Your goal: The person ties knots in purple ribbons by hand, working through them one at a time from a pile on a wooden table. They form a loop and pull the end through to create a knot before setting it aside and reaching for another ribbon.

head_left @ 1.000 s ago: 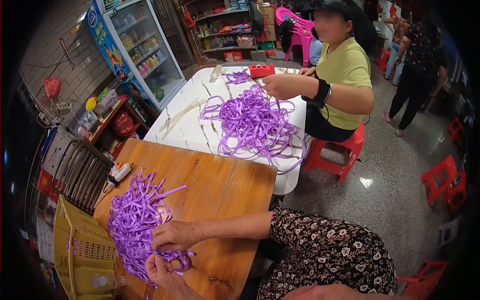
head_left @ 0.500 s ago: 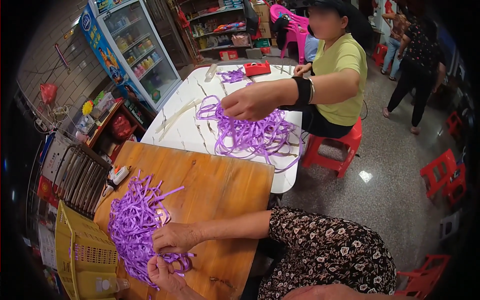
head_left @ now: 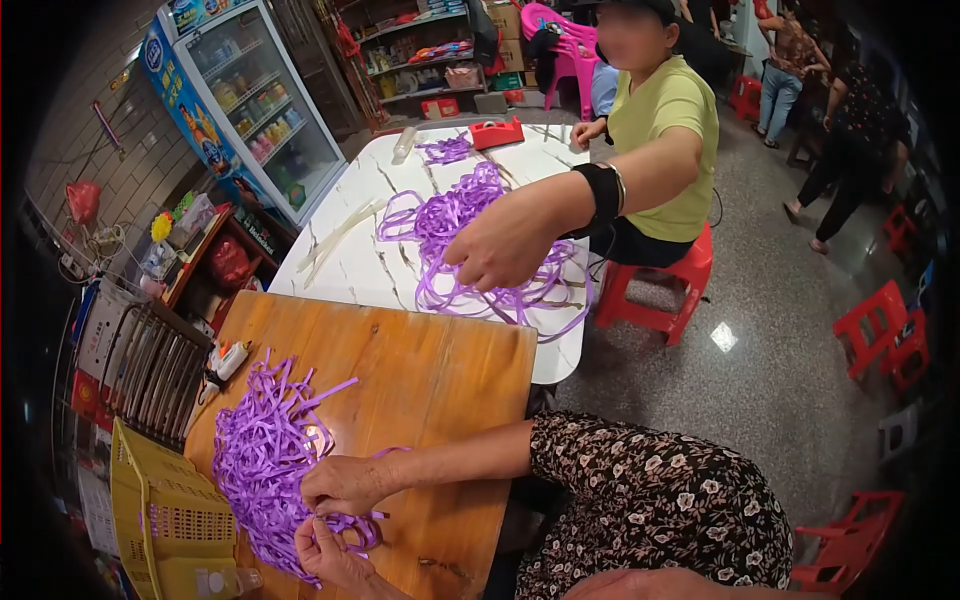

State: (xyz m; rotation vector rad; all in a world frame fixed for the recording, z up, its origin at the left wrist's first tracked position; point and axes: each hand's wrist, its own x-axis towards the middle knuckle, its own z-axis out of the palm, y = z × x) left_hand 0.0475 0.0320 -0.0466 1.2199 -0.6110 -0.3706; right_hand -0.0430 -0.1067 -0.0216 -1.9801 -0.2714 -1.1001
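Observation:
A large tangled heap of narrow purple ribbons (head_left: 265,455) lies on the left side of the wooden table. At its near right edge my two hands meet, fingertip to fingertip. My right hand (head_left: 345,484), coming from a floral sleeve, is closed in a pinch on purple ribbon. Just below it, my left hand (head_left: 328,552) pinches with thumb and forefinger at the same spot, its other fingers curled loosely. The short bit of ribbon between the fingertips is mostly hidden. A loop of ribbon shows just beyond my right wrist.
A co-worker's hand (head_left: 515,235) reaches over more purple ribbon (head_left: 455,215) on the white table (head_left: 340,215). A red tape dispenser (head_left: 497,133) stands there. A glue gun (head_left: 228,360) and yellow plastic basket (head_left: 185,480) sit left of the heap. Red stools (head_left: 655,290) stand right.
The co-worker's hand has come down and nearer over the ribbon on the white table. My hands keep pinching at nearly the same place. The whole view has shifted slightly.

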